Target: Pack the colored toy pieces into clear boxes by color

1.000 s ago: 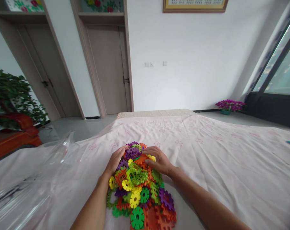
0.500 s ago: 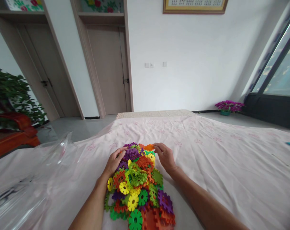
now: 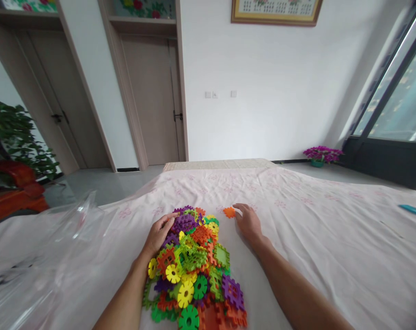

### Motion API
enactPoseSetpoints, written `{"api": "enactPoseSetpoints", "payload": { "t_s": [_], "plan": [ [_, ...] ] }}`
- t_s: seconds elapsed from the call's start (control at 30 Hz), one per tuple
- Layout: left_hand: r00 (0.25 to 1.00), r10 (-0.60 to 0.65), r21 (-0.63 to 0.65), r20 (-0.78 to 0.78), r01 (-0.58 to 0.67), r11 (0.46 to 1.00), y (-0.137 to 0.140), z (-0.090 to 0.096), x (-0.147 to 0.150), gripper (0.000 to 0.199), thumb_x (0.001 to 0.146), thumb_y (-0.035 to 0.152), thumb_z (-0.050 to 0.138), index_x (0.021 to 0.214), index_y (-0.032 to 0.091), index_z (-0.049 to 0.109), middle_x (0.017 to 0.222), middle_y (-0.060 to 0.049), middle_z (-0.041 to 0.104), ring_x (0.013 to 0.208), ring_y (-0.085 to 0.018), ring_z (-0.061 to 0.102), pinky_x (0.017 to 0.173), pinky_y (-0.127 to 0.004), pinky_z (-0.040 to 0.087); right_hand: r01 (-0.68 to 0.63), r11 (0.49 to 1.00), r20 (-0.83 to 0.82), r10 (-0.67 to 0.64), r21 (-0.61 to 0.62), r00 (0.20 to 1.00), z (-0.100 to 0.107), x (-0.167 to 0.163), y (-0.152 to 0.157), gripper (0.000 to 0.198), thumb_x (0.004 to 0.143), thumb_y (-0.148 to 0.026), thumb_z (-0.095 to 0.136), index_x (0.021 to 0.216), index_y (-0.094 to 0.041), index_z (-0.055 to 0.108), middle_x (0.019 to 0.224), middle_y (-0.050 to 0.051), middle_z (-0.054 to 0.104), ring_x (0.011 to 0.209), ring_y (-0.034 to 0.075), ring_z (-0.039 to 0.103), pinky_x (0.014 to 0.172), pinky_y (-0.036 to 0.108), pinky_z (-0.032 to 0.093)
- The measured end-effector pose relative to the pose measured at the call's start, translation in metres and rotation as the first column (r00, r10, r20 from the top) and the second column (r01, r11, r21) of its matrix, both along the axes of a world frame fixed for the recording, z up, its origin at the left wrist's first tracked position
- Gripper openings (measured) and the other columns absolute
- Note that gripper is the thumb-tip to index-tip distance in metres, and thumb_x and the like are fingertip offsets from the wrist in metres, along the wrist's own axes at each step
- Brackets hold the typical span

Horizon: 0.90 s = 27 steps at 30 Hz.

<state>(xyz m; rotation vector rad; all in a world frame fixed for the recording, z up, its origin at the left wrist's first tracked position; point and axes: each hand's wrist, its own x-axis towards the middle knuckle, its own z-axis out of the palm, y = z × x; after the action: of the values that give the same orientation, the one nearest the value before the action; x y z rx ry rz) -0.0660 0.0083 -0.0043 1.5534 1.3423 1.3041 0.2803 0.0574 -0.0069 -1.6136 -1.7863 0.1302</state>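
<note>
A heap of plastic interlocking building pieces [image 3: 193,260] in purple, orange, green and yellow lies on the cloth before me. Some are toothed squares, others notched flower-shaped discs. My left hand [image 3: 159,234] rests against the far left side of the heap, thumb and fingers apart, touching the purple pieces [image 3: 184,222]. To the right of the heap, my right hand [image 3: 249,223] pinches an orange toothed piece [image 3: 229,212] at its fingertips, just apart from the other pieces.
A pale flowered cloth [image 3: 297,238] covers the surface. Clear plastic wrapping [image 3: 57,256] lies at left, beside a red wooden chair [image 3: 19,185]. A blue object [image 3: 413,210] and a thin stick [image 3: 391,229] lie at right. Purple flowers [image 3: 323,155] stand by the wall.
My right hand has moved right, drawing the orange piece away from the heap's far edge. My left hand stays against the purple pieces. The view has shifted slightly.
</note>
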Motion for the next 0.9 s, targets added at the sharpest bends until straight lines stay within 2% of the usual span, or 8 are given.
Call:
{"api": "enactPoseSetpoints", "payload": {
  "t_s": [0.13, 0.27, 0.47, 0.6, 0.77, 0.83, 0.9],
  "plan": [
    [1.000, 0.006, 0.009, -0.013, -0.005, 1.000, 0.002, -0.003, -0.002, 0.046, 0.082, 0.053, 0.055, 0.111, 0.020, 0.069, 0.120, -0.007, 0.067, 0.119, -0.026, 0.057, 0.108, -0.039, 0.036, -0.063, 0.998, 0.108, 0.066, -0.031, 0.992, 0.005, -0.006, -0.004, 0.034, 0.088, -0.029, 0.050, 0.116, -0.026, 0.068, 0.131, 0.008, 0.059, 0.121, 0.027, 0.049, 0.103, 0.042, 0.036],
    [0.999, 0.003, 0.016, -0.033, -0.002, 1.000, 0.002, -0.002, -0.002, 0.044, 0.084, 0.052, 0.054, 0.111, 0.021, 0.069, 0.122, -0.007, 0.067, 0.121, -0.026, 0.055, 0.109, -0.040, 0.035, -0.059, 0.995, 0.204, 0.074, -0.077, 0.976, 0.007, -0.011, -0.004, 0.040, 0.088, -0.039, 0.053, 0.124, -0.028, 0.063, 0.137, 0.009, 0.054, 0.125, 0.030, 0.045, 0.101, 0.044, 0.035],
    [0.999, 0.006, 0.002, -0.035, -0.006, 1.000, 0.001, 0.000, -0.001, 0.044, 0.084, 0.052, 0.055, 0.112, 0.020, 0.068, 0.122, -0.007, 0.067, 0.121, -0.026, 0.055, 0.109, -0.041, 0.035, -0.089, 0.988, 0.244, 0.117, -0.127, 0.963, 0.008, -0.010, 0.001, 0.031, 0.089, -0.039, 0.051, 0.111, -0.029, 0.069, 0.119, 0.006, 0.065, 0.113, 0.026, 0.053, 0.095, 0.039, 0.036],
    [0.999, 0.015, 0.003, -0.039, -0.015, 1.000, 0.001, 0.001, 0.000, 0.045, 0.082, 0.052, 0.056, 0.111, 0.020, 0.069, 0.121, -0.007, 0.067, 0.120, -0.027, 0.056, 0.109, -0.041, 0.035, 0.023, 0.994, 0.256, 0.004, -0.105, 0.967, 0.006, 0.000, 0.006, 0.030, 0.088, -0.034, 0.052, 0.111, -0.027, 0.069, 0.120, 0.008, 0.065, 0.110, 0.027, 0.053, 0.092, 0.038, 0.037],
    [0.998, 0.031, 0.007, -0.048, -0.031, 1.000, 0.001, -0.001, -0.001, 0.044, 0.083, 0.052, 0.055, 0.110, 0.020, 0.069, 0.121, -0.007, 0.067, 0.120, -0.027, 0.056, 0.108, -0.040, 0.036, 0.141, 0.985, 0.238, -0.115, -0.097, 0.964, 0.002, 0.011, 0.011, 0.029, 0.087, -0.033, 0.053, 0.110, -0.025, 0.069, 0.122, 0.011, 0.063, 0.111, 0.031, 0.051, 0.091, 0.044, 0.037],
    [0.999, 0.034, 0.005, -0.039, -0.034, 0.999, 0.001, -0.002, -0.001, 0.044, 0.083, 0.052, 0.054, 0.110, 0.020, 0.069, 0.121, -0.007, 0.067, 0.119, -0.027, 0.056, 0.108, -0.040, 0.036, 0.131, 0.991, 0.205, -0.119, -0.043, 0.972, 0.002, 0.009, 0.010, 0.030, 0.085, -0.033, 0.056, 0.111, -0.024, 0.069, 0.128, 0.012, 0.059, 0.117, 0.034, 0.048, 0.095, 0.049, 0.035],
    [0.999, 0.034, 0.002, -0.033, -0.034, 0.999, 0.001, -0.002, -0.001, 0.045, 0.084, 0.052, 0.054, 0.111, 0.019, 0.068, 0.121, -0.007, 0.067, 0.119, -0.026, 0.056, 0.107, -0.039, 0.037, 0.010, 0.999, 0.140, -0.015, 0.041, 0.990, 0.002, 0.002, 0.007, 0.031, 0.085, -0.031, 0.058, 0.113, -0.025, 0.069, 0.131, 0.011, 0.057, 0.121, 0.033, 0.046, 0.099, 0.051, 0.034]
  ]
}}
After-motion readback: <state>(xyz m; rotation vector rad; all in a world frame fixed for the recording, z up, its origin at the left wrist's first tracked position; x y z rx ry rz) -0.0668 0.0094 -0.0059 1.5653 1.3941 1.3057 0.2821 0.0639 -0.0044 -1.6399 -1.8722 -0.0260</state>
